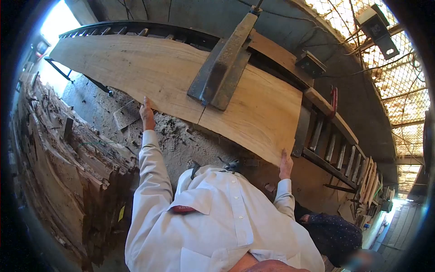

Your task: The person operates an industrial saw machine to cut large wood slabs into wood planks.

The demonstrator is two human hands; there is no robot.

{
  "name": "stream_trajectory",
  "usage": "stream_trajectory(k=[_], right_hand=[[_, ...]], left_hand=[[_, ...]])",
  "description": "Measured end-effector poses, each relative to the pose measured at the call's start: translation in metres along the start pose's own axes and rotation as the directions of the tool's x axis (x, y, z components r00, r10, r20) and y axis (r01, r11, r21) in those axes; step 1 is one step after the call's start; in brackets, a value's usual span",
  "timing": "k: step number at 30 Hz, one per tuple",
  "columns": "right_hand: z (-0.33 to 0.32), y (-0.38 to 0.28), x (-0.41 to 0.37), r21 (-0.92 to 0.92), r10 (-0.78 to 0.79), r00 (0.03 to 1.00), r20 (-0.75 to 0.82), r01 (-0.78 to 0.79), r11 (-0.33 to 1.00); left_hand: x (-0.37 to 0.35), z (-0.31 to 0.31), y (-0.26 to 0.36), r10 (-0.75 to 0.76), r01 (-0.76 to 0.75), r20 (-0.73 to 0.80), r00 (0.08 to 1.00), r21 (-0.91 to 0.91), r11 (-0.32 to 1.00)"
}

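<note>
A long, wide wooden slab [145, 68] lies across the machine bed, its surface pale brown and grained. My left hand [147, 116] is closed on its near edge, left of the metal guard, with the fingers partly hidden at the board's side. At the near right corner, my right hand [285, 164] holds the slab's end, thumb up along the edge. A heavy grey metal guard [226, 63] stands over the slab between my hands. From beneath the guard a thin dark line runs across the wood to its near edge.
Roller conveyors [335, 152] extend behind and to the right. Rough, bark-covered timber [68, 181] is piled at my left. Sawdust [167, 140] covers the floor below the slab. A person in dark clothing [331, 233] is close on my right. Thin boards [369, 177] stand farther right.
</note>
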State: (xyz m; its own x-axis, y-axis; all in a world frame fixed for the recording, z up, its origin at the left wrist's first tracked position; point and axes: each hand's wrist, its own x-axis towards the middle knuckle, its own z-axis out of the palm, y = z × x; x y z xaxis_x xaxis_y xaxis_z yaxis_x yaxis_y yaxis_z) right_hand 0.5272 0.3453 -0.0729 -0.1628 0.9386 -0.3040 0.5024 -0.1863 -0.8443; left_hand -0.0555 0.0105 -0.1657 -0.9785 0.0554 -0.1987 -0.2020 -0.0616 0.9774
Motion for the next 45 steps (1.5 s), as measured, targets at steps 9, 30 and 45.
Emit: stream_trajectory(k=[9, 30, 45], right_hand=[[0.001, 0.023, 0.012, 0.065, 0.014, 1.0, -0.004, -0.013, 0.998], [-0.012, 0.037, 0.012, 0.06, -0.072, 0.996, -0.052, 0.075, 0.995], [0.05, 0.057, -0.048, 0.941, 0.082, 0.937, 0.339, -0.339, -0.011]], left_hand=[[-0.013, 0.004, 0.014, -0.035, 0.033, -0.023, 0.999, -0.058, 0.998], [0.001, -0.003, 0.001, -0.048, 0.051, 0.176, 0.983, -0.016, 0.999], [-0.021, -0.009, 0.013, 0.349, -0.761, 0.679, 0.646, 0.606, 0.229]])
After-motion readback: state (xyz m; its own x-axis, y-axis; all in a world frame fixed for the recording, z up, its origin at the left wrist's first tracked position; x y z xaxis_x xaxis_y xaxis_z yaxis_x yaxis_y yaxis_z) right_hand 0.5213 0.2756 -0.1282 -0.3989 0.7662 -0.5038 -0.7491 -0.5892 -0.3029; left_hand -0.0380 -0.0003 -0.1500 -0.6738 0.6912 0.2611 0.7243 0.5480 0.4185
